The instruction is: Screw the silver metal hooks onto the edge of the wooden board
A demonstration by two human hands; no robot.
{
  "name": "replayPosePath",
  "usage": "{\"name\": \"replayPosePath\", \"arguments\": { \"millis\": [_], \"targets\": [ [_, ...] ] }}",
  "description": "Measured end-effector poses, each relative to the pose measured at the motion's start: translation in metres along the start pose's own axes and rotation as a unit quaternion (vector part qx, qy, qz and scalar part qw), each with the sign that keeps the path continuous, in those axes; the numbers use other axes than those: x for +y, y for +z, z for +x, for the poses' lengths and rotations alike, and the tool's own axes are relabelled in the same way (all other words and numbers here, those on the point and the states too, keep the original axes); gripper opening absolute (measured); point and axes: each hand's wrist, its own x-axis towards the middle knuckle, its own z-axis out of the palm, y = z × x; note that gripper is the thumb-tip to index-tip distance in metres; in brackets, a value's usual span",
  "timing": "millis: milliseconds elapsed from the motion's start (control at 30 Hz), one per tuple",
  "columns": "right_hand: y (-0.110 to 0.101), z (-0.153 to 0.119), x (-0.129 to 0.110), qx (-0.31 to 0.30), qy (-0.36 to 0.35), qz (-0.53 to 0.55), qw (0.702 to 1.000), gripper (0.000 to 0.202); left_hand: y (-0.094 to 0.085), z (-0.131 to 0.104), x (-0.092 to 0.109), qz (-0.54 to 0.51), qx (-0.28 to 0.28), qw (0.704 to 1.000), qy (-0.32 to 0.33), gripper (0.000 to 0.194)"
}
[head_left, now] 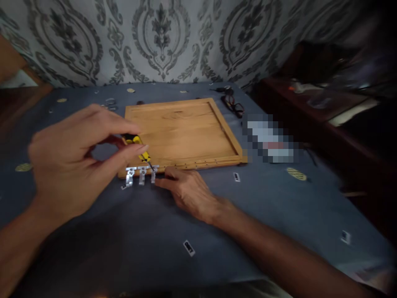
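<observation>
Between the thumb and fingers of my left hand [71, 157] is a screwdriver [143, 154] with a yellow and black handle. Its tip points down at the rightmost of three metal hooks [153, 176], which line the near edge of a framed wooden board [182, 128]. My right hand [194, 192] pinches this same hook from the right side. The middle hook [142, 176] and the left hook [130, 177] sit beside it along that edge. Small dark holes or screws dot the board's near rail farther right.
The board lies on a blue patterned cloth [124, 248]. Behind it is a damask curtain [161, 37]. A dark-rimmed pair of glasses [237, 108] rests beyond the board's right corner, near a pixelated object [271, 138]. Small shiny pieces [109, 103] lie at the back left.
</observation>
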Motion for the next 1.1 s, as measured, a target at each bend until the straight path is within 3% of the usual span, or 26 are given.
{"name": "replayPosePath", "arguments": {
  "millis": [100,300,500,700,933,1100],
  "targets": [
    [0.001,0.000,0.001,0.027,-0.012,-0.005,1.000,0.037,0.000,0.001,-0.004,0.037,-0.033,0.997,0.067,0.014],
    [0.002,0.000,0.001,0.062,-0.033,-0.003,0.997,0.035,-0.005,0.003,-0.003,0.038,-0.057,0.997,0.036,0.012],
    [0.001,0.002,0.001,0.064,-0.034,-0.008,0.997,0.037,-0.004,0.006,-0.006,0.001,-0.060,0.994,0.096,0.017],
    [0.001,0.002,0.001,0.061,-0.026,-0.003,0.998,0.036,-0.001,0.004,-0.005,0.019,-0.046,0.997,0.067,0.016],
    [0.002,0.001,0.002,0.049,-0.023,0.005,0.999,0.037,-0.004,0.003,-0.010,-0.044,-0.050,0.998,-0.002,0.039],
    [0.001,0.002,0.002,0.040,-0.017,0.007,0.999,0.037,-0.001,0.001,-0.011,-0.055,-0.047,0.997,0.032,0.043]
  ]
}}
